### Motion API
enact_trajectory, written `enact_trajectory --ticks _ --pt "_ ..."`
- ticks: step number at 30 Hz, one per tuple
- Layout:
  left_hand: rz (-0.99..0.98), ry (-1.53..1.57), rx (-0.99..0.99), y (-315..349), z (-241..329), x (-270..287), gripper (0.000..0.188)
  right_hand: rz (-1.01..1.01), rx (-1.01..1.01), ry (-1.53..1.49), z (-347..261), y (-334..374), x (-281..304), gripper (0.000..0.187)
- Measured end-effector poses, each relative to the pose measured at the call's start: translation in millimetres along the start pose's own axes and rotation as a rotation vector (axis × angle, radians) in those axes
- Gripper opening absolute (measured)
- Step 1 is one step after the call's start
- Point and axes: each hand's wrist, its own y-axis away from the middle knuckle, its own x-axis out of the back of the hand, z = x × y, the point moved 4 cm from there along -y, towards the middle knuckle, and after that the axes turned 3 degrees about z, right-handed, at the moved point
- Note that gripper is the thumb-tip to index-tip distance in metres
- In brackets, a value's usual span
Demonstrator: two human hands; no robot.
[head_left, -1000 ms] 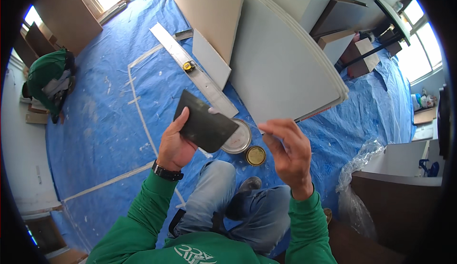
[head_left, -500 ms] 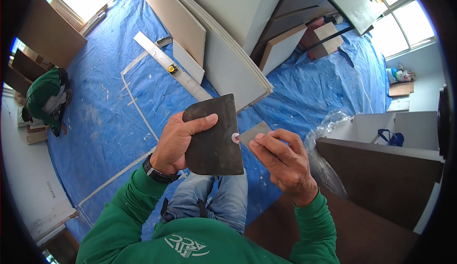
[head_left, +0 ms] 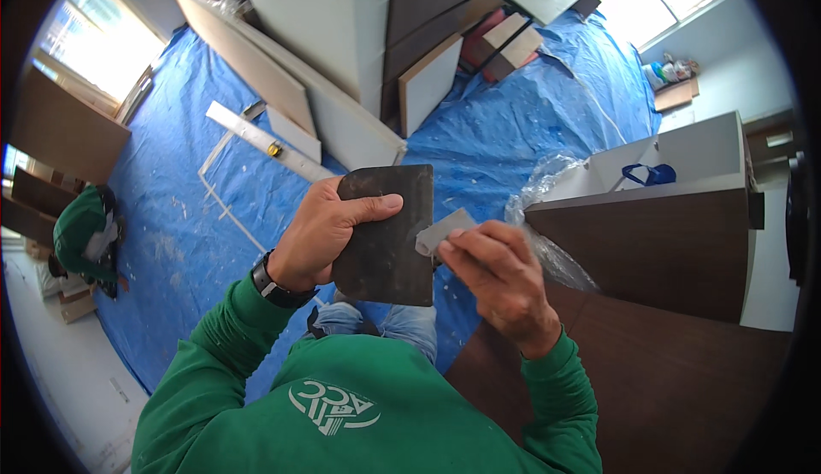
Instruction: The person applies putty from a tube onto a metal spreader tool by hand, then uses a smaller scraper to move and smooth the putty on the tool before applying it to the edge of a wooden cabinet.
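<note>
My left hand (head_left: 318, 236) grips a dark flat plate (head_left: 389, 239), thumb on its face and the other fingers hidden underneath. Between thumb and fingers, my right hand (head_left: 505, 281) pinches a small grey scraper blade (head_left: 457, 221). The blade's far corner meets the plate's right edge, where a small dab of pale paste (head_left: 422, 244) shows. Both hands are held up in front of my body, above the floor.
A dark brown panel (head_left: 633, 371) lies at my lower right, beside a brown cabinet box (head_left: 641, 251) with plastic wrap. Boards (head_left: 282, 63) lean ahead. A straightedge (head_left: 256, 136) with a yellow tape measure lies on the blue sheeting (head_left: 171, 243). A co-worker (head_left: 85, 234) crouches far left.
My view has turned right, so the room sits further left. The scraper blade has shifted slightly down and left, closer against the plate's edge, and now covers most of the paste.
</note>
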Motion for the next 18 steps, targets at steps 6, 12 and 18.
enact_trajectory --ticks 6,12,18 --pt "-0.071 -0.071 0.071 -70 4 -107 0.024 0.095 -0.129 -0.021 85 26 82 0.033" --pt "-0.225 -0.091 0.167 -137 5 -211 0.024 0.154 -0.145 0.084 148 62 152 0.031" --pt "-0.328 -0.226 0.180 -181 6 -293 0.025 0.136 -0.196 0.222 175 64 214 0.032"
